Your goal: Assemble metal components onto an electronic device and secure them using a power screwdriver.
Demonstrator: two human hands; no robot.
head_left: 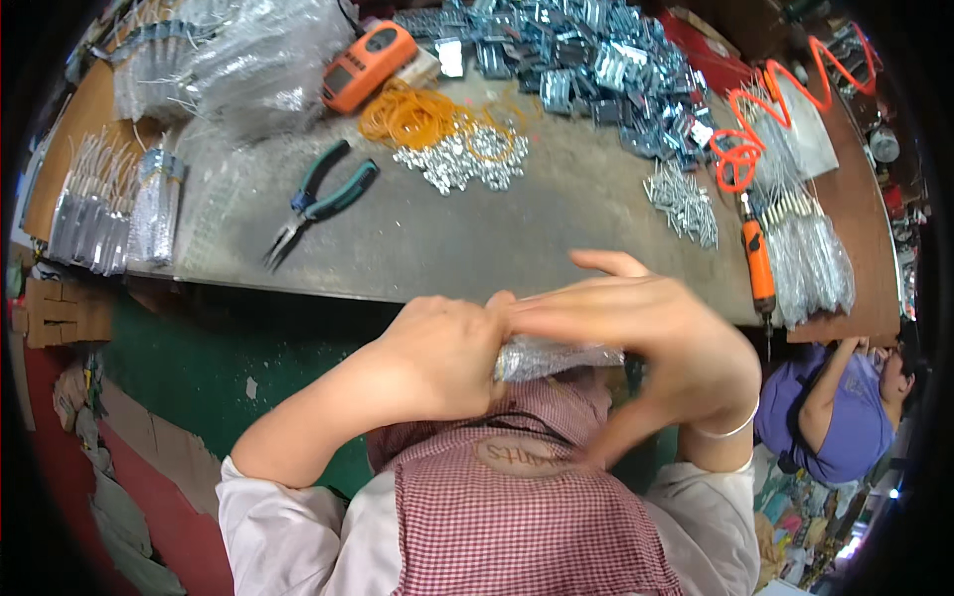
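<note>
The left hand (447,343) is curled around the near end of a shiny, clear plastic-wrapped bundle (558,360), hiding that end from me. The right hand (676,323) spreads wide over it, too blurred for me to tell whether its fingertips touch the wrap. The bundle sits just off the edge of a grey, worn-topped table (437,243); I can't make out its contents.

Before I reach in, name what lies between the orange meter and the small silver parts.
In the head view, a heap of yellow-orange rubber bands lies between the orange meter and the silver parts.
</note>
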